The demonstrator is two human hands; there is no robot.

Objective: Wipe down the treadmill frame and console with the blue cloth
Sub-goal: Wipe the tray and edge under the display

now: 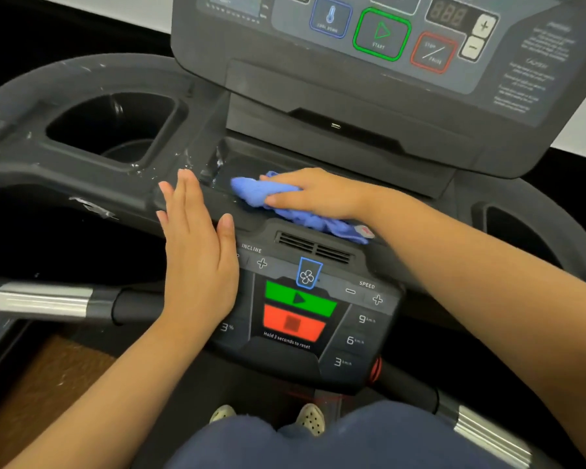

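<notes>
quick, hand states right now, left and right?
Left hand: open, fingers straight, flat on the console.
Right hand: grips the bunched blue cloth, pressing it on the tray.

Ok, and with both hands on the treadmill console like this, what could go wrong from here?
1. The left hand rests flat beside the INCLINE plus key; a shift of weight might press it.
2. The blue cloth under the right hand trails a tail next to the vent slats; it could snag there or brush the fan button.
3. Wet streaks shine by the tray edge; moisture may run toward the controls.
</notes>
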